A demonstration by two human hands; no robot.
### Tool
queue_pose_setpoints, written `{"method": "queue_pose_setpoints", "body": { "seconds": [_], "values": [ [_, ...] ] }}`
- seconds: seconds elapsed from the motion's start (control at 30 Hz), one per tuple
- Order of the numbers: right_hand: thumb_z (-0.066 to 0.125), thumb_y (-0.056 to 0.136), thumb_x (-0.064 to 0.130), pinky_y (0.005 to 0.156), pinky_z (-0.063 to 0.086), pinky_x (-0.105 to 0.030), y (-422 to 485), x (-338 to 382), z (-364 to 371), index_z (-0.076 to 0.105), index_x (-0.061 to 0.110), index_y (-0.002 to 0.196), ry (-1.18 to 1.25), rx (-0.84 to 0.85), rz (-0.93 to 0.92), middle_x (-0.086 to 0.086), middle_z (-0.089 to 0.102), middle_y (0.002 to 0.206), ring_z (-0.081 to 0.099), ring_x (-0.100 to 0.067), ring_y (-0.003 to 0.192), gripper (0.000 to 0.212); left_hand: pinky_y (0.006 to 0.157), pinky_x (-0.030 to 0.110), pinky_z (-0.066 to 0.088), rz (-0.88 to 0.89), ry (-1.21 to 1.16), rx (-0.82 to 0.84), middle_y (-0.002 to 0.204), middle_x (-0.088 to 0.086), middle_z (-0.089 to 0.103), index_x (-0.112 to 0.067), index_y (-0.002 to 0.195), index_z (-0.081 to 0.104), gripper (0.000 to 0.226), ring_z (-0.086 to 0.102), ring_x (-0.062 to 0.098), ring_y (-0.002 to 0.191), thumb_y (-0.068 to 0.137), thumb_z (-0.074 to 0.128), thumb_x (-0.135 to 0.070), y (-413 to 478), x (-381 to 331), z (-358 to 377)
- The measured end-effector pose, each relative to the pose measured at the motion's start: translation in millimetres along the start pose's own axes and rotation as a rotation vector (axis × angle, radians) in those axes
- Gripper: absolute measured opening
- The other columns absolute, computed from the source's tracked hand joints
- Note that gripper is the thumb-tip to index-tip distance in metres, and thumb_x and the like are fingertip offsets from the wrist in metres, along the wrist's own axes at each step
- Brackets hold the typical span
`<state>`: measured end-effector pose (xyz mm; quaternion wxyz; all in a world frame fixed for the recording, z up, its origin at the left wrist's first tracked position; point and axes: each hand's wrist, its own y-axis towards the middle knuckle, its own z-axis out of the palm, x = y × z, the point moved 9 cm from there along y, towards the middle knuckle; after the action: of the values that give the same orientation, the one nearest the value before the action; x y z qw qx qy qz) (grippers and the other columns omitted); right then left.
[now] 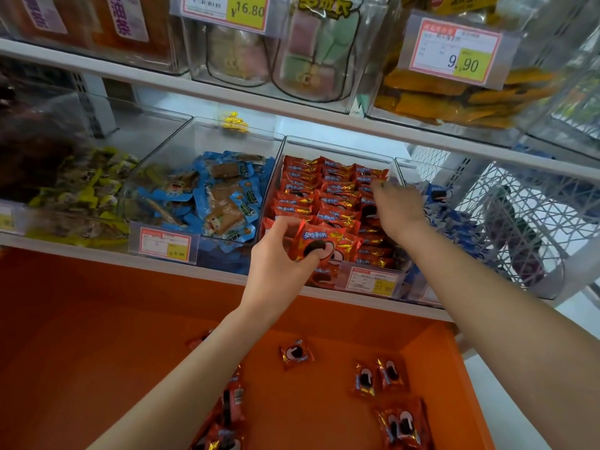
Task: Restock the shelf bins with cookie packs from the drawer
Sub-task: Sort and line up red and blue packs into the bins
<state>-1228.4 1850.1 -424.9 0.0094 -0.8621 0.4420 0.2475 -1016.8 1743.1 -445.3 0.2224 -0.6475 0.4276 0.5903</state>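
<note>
On the lower shelf, a clear bin (pixel 278 177) holds red cookie packs (pixel 328 193) in tidy rows. The left hand (pixel 279 254) grasps one red pack (pixel 319 243), thumb across its printed face and fingers curled behind. This pack sits over the bin's front left corner, touching the rows behind it. The right hand (pixel 397 207) reaches into the right side of the same bin, fingertips down on the far packs; its back faces the camera, so whether it pinches a pack cannot be told. A price tag (pixel 373 282) is fixed to the bin's front. Below the shelf, the open orange drawer (pixel 431 355) contains loose red packs (pixel 296 352) scattered on its floor. A bin of blue snack packets (pixel 211 196) stands just beside on the left, and blue-and-white packs (pixel 454 219) lie on the right.
</note>
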Motion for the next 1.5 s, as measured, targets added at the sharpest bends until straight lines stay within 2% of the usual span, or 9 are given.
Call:
{"method": "queue_pose_setpoints", "body": {
  "seconds": [0.27, 0.4, 0.57, 0.7, 0.9, 1.0, 1.13, 1.27, 1.5],
  "values": [
    [0.045, 0.099, 0.022, 0.077, 0.052, -0.035, -61.9, -7.6, -35.5, 0.047, 0.012, 0.128, 0.706, -0.303, -0.038, -0.008, 0.059, 0.122, 0.062, -0.022, 0.099, 0.031, 0.066, 0.0, 0.043, 0.053, -0.004, 0.014, 0.098, -0.021, 0.055, -0.024, 0.119, 0.048, 0.046, 0.052, -0.022, 0.087, 0.082, 0.073, -0.012, -3.4, -9.7, 10.8],
    [0.04, 0.1, 0.031, 0.088, 0.048, -0.024, -108.9, 11.1, -55.2, 0.047, 0.014, 0.131, 1.036, -0.176, -0.101, 0.002, 0.056, 0.123, 0.056, -0.008, 0.105, 0.036, 0.074, 0.01, 0.05, 0.048, -0.019, 0.038, 0.103, -0.011, 0.063, -0.023, 0.123, 0.05, 0.046, 0.061, -0.007, 0.091, 0.083, 0.072, -0.016, -8.2, -8.8, 25.3],
    [0.055, 0.093, 0.036, 0.093, 0.03, -0.01, -133.8, 22.0, -56.2, 0.051, 0.02, 0.133, 0.97, -0.008, -0.222, 0.009, 0.053, 0.123, 0.043, 0.003, 0.112, 0.044, 0.072, 0.008, 0.048, 0.079, -0.036, 0.142, 0.104, -0.013, 0.059, -0.022, 0.126, 0.046, 0.049, 0.06, -0.011, 0.089, 0.084, 0.07, -0.014, -18.7, -18.5, 53.0],
    [0.072, 0.082, 0.027, 0.077, 0.04, -0.002, -135.9, -0.4, -46.8, 0.059, 0.018, 0.125, 1.109, 0.071, -0.151, 0.009, 0.061, 0.114, 0.054, 0.011, 0.085, 0.046, 0.066, 0.005, 0.046, 0.093, -0.044, 0.236, 0.104, -0.013, 0.057, -0.024, 0.122, 0.043, 0.047, 0.058, -0.017, 0.085, 0.085, 0.069, -0.009, -20.1, -27.8, 72.1],
    [0.079, 0.075, 0.027, 0.073, 0.041, -0.002, -136.4, -34.6, -39.2, 0.065, 0.017, 0.115, 1.103, 0.005, 0.018, 0.004, 0.067, 0.103, 0.058, -0.002, 0.086, 0.043, 0.087, 0.007, 0.039, 0.268, 0.191, 0.171, 0.126, -0.009, 0.041, -0.025, 0.13, 0.041, 0.041, 0.044, -0.012, 0.11, 0.093, 0.058, -0.02, -9.4, -39.6, 79.9],
    [0.077, 0.078, 0.03, 0.069, 0.041, -0.002, -126.6, -49.7, -42.7, 0.062, 0.016, 0.118, 1.06, -0.064, 0.087, 0.002, 0.067, 0.109, 0.057, -0.003, 0.088, 0.045, 0.105, 0.031, 0.029, 0.367, 0.594, 0.123, 0.137, 0.001, 0.039, -0.018, 0.137, 0.04, 0.042, 0.036, 0.015, 0.128, 0.096, 0.051, -0.025, 1.0, -25.7, 81.8],
    [0.071, 0.084, 0.034, 0.072, 0.038, -0.003, -105.5, -48.7, -52.6, 0.058, 0.015, 0.124, 0.912, -0.126, 0.086, 0.0, 0.065, 0.118, 0.057, -0.006, 0.096, 0.047, 0.103, 0.048, 0.036, 0.406, 0.858, 0.116, 0.127, 0.011, 0.053, -0.012, 0.128, 0.051, 0.039, 0.048, 0.033, 0.12, 0.091, 0.059, -0.019, 3.4, 3.6, 85.2],
    [0.065, 0.087, 0.041, 0.079, 0.051, -0.029, -81.9, -36.0, -43.8, 0.056, 0.019, 0.127, 0.653, -0.151, 0.063, -0.002, 0.066, 0.117, 0.062, -0.018, 0.102, 0.046, 0.102, 0.047, 0.038, 0.436, 0.864, 0.117, 0.128, 0.011, 0.055, -0.012, 0.132, 0.051, 0.042, 0.049, 0.033, 0.122, 0.091, 0.06, -0.02, 2.6, 14.3, 83.1],
    [0.064, 0.088, 0.039, 0.097, 0.041, -0.041, -43.9, -24.2, -12.5, 0.057, 0.016, 0.122, 0.328, -0.083, 0.056, -0.006, 0.065, 0.116, 0.059, -0.027, 0.107, 0.042, 0.115, 0.035, 0.013, 0.421, 0.891, 0.227, 0.151, 0.0, 0.031, -0.024, 0.149, 0.025, 0.051, 0.02, 0.019, 0.142, 0.101, 0.036, -0.037, 4.9, 25.5, 83.6]
  ]
}}
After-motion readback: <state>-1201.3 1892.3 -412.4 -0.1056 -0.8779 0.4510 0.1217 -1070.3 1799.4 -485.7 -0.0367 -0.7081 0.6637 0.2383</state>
